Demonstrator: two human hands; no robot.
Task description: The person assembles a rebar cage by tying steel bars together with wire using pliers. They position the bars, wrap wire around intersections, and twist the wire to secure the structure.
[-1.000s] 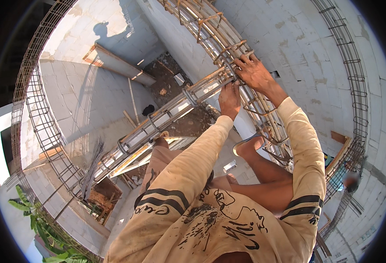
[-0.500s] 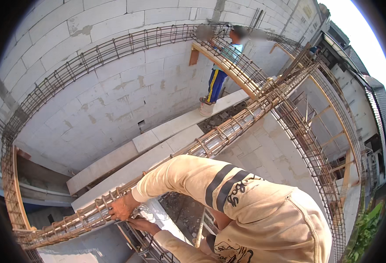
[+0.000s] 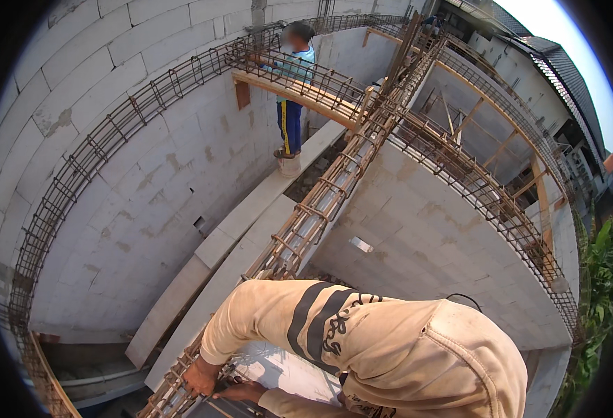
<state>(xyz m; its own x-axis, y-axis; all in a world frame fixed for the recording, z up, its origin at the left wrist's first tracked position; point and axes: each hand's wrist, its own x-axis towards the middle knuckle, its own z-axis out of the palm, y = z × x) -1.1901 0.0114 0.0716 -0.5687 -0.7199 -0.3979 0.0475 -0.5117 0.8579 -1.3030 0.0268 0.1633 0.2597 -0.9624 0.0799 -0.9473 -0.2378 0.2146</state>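
Note:
A long rusty rebar cage (image 3: 311,212) runs diagonally along the top of a wall, down to my hands at the lower left. My right hand (image 3: 200,377) is closed over its bars, the beige sleeve with two dark stripes reaching across from the right. Just beside it, my left hand (image 3: 245,392) has its fingers pinched low at the cage's side, near thin rods. What lies between the left fingers is too small to make out. The near end of the cage runs out of the picture.
Another person (image 3: 294,115) stands on a bucket (image 3: 290,166) beside a wooden form board (image 3: 299,96). More rebar cages (image 3: 484,182) cross at the right and line the pale block wall (image 3: 146,174). Pale slabs (image 3: 212,251) lie below; green plants (image 3: 602,272) grow at the far right.
My view has turned, so the scene tilts and shifts left. Both hands now appear lower in the picture, still at the rebar cage. The other person remains on the bucket.

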